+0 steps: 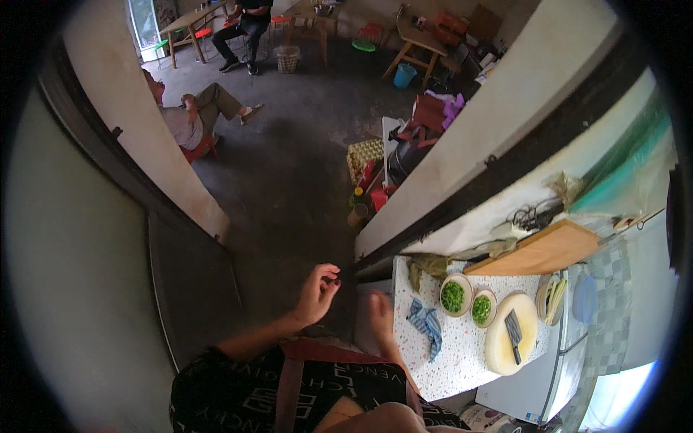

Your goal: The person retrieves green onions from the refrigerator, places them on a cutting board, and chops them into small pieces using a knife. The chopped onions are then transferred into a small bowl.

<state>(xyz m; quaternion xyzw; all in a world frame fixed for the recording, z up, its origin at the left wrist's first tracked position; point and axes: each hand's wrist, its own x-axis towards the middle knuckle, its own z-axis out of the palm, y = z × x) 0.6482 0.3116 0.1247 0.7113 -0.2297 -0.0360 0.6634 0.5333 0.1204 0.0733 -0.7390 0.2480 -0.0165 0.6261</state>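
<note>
In front of my apron (319, 351), my left hand (316, 296) is raised over the dark floor. Its fingers are loosely curled and apart from the thumb, and I see nothing held. My right hand (380, 314) is blurred beside the terrazzo-patterned counter (460, 368), so its finger positions and anything inside it are unclear. Nearest to it on the counter lies a crumpled blue striped cloth (426, 327). Beyond the cloth stand a bowl of chopped greens (452, 296) and a smaller bowl of chopped green onions (482, 309). A cleaver (513, 333) rests on a round cutting board (495, 352).
A doorway with a dark frame (460, 200) opens ahead. Egg trays (364, 154) and bottles (357, 196) crowd its right side. One person (187, 124) sits at left; another (246, 32) sits farther back by wooden tables (189, 19). A wooden board (541, 249) leans behind the counter.
</note>
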